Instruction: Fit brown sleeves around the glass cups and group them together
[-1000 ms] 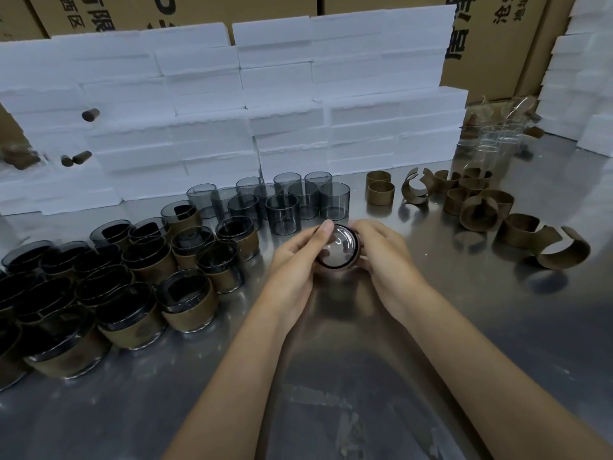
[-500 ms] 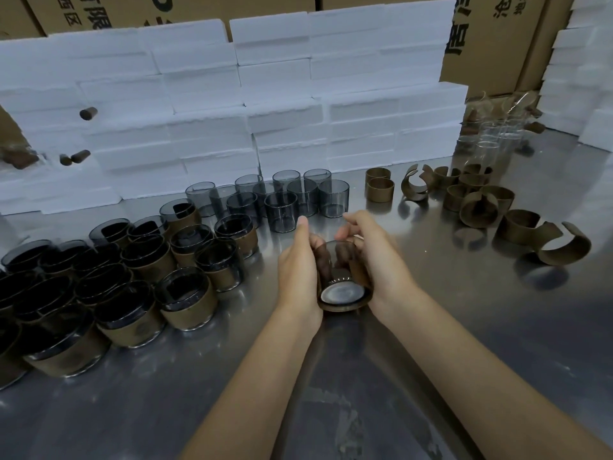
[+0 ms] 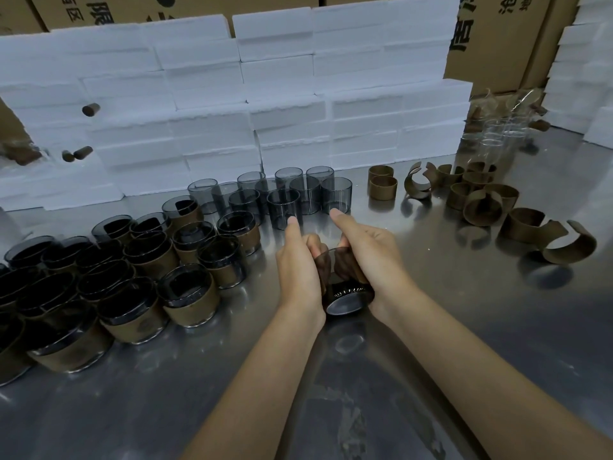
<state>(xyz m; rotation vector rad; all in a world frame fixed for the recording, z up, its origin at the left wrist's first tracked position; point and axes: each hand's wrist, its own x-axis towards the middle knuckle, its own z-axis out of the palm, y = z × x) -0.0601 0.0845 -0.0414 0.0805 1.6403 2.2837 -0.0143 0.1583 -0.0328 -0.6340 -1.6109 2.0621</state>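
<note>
I see both hands, left hand (image 3: pixel 298 267) and right hand (image 3: pixel 368 257), clamped round glass cup (image 3: pixel 345 293), seating brown sleeve (image 3: pixel 351 288) (base toward me); next: place beside sleeved cups (image 3: pixel 185 293), left of cup.

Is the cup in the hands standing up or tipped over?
Tipped. The glass cup lies on its side between the left hand and right hand, its round base facing the camera, brown sleeve around it.

A shiny metal bench (image 3: pixel 497 343) fills the foreground, catching soft reflections. Along its far edge stands a wall of stacked white foam blocks (image 3: pixel 282 104). Behind them rise brown cardboard boxes (image 3: pixel 504 41) printed with dark characters.
</note>
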